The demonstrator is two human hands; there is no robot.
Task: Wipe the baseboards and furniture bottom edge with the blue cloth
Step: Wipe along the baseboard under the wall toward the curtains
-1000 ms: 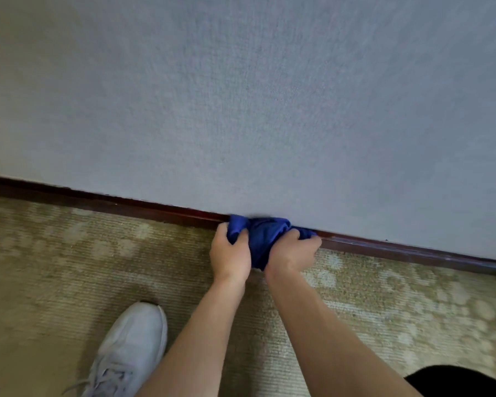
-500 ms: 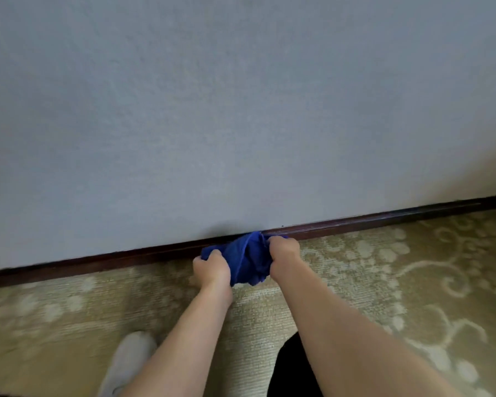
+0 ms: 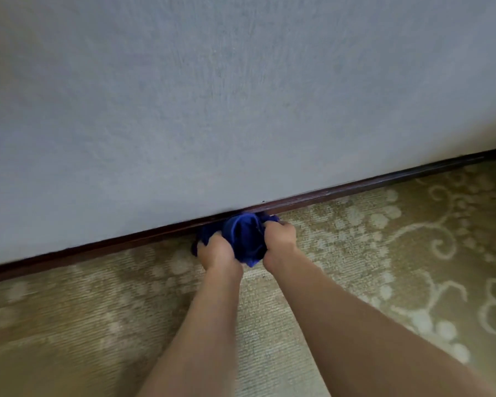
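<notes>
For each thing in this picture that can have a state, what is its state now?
Bunched blue cloth: gripped by both hands, pressed against the baseboard.
Left hand: fingers curled around the cloth.
Right hand: fingers curled around the cloth.
Dark brown wooden baseboard: partly covered by the cloth.

Patterned carpet meets the wall

A beige carpet (image 3: 355, 253) with pale floral swirls runs up to a dark baseboard (image 3: 355, 188); a bunched blue cloth (image 3: 242, 239) lies on it against the board
</notes>
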